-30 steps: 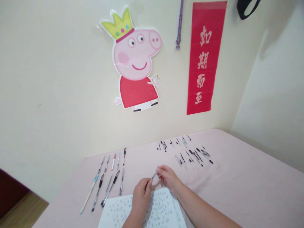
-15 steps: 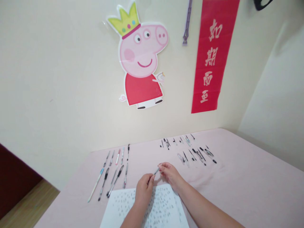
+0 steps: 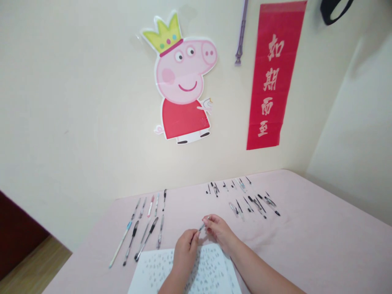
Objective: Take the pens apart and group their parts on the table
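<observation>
Between my two hands, just above the far edge of the written sheet, is a thin pen (image 3: 201,227). My left hand (image 3: 186,249) has its fingers closed on the lower end. The fingertips of my right hand (image 3: 218,229) pinch the upper end. Which part of the pen each hand grips is mostly hidden by the fingers. Below the hands lies a white paper (image 3: 156,269) covered in small dark handwriting, with my left forearm across it.
Two rows of assembled pens (image 3: 131,243) lie on the pink cloth (image 3: 290,253) to the left. Several pen parts (image 3: 257,206), such as caps, refills and barrels, are spread at the back right. A pig cutout (image 3: 185,118) and a red banner (image 3: 275,77) hang on the wall.
The view has tilted up slightly, so everything sits a little lower in the picture. Both hands keep their hold on the pen, with hardly any shift between them.
</observation>
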`<state>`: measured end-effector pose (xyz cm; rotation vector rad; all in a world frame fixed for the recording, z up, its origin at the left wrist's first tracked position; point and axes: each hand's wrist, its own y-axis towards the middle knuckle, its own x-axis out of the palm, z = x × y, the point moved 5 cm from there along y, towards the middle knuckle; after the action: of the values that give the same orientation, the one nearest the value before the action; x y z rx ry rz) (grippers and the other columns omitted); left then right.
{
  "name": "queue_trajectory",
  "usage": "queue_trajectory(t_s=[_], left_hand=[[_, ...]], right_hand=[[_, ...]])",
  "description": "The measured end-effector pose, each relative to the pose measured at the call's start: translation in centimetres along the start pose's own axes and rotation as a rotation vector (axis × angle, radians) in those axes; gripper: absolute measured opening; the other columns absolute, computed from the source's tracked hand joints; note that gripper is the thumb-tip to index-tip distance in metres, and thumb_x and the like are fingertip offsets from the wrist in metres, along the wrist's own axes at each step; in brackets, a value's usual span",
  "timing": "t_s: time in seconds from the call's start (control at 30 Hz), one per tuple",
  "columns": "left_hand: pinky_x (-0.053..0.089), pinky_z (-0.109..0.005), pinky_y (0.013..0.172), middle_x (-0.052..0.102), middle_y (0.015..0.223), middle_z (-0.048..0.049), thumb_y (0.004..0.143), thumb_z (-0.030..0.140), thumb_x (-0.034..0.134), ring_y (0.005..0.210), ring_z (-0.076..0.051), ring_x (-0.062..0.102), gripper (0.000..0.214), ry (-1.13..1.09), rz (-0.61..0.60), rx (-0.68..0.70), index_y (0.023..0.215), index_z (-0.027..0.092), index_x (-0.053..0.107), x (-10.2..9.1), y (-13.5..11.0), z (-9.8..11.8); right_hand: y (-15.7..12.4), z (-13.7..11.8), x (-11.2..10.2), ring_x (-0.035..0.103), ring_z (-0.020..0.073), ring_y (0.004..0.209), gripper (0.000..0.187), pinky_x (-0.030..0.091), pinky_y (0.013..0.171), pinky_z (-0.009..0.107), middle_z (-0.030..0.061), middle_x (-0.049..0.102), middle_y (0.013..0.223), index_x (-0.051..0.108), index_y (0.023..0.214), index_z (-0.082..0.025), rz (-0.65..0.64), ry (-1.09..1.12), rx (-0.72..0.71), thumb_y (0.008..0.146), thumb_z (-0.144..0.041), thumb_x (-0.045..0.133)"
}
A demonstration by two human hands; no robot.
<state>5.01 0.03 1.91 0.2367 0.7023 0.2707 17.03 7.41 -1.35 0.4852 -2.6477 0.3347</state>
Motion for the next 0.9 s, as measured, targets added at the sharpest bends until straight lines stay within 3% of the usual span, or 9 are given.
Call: queue_trajectory(t_s=[0.27, 0.53, 0.77, 0.9], left_hand=[[0.045, -0.030, 0.071, 0.067, 0.081, -0.0064, 0.087, 0.037, 0.037, 0.077, -0.019, 0.060, 0.033, 0.054, -0.019, 0.013, 0.084, 0.018, 0.064, 0.06, -0.07, 0.19], [0.045, -0.031, 0.071, 0.067, 0.081, -0.0066, 0.086, 0.036, 0.038, 0.076, -0.018, 0.060, 0.033, 0.067, -0.027, 0.014, 0.085, 0.017, 0.064, 0.01, -0.16, 0.20], [0.044, -0.030, 0.072, 0.066, 0.082, -0.0066, 0.088, 0.035, 0.036, 0.078, -0.018, 0.059, 0.033, 0.084, -0.031, -0.003, 0.086, 0.017, 0.063, -0.09, -0.26, -0.06], [0.044, -0.030, 0.071, 0.066, 0.081, -0.0059, 0.088, 0.034, 0.037, 0.077, -0.018, 0.059, 0.031, 0.086, -0.028, 0.003, 0.085, 0.017, 0.063, -0.04, -0.35, -0.23]], right_hand=[[-0.70, -0.92, 0.42, 0.046, 0.0070, 0.051, 0.038, 0.031, 0.050, 0.021, -0.0043, 0.058, 0.065, 0.064, 0.082, -0.020, -0.033, 0.035, 0.005, 0.052, -0.038, 0.079], [-0.49, -0.58, 0.34, 0.045, 0.0069, 0.051, 0.032, 0.032, 0.052, 0.021, -0.0047, 0.054, 0.059, 0.060, 0.068, -0.017, -0.051, -0.014, -0.063, 0.056, -0.041, 0.078], [-0.59, -0.77, 0.61, 0.050, 0.0075, 0.058, 0.036, 0.035, 0.055, 0.020, -0.0022, 0.062, 0.075, 0.064, 0.087, -0.021, -0.080, 0.062, -0.059, 0.058, -0.036, 0.078], [-0.29, -0.35, 0.09, 0.045, 0.0068, 0.050, 0.033, 0.034, 0.050, 0.020, -0.0030, 0.058, 0.061, 0.063, 0.071, -0.018, -0.003, 0.077, -0.032, 0.057, -0.044, 0.077]])
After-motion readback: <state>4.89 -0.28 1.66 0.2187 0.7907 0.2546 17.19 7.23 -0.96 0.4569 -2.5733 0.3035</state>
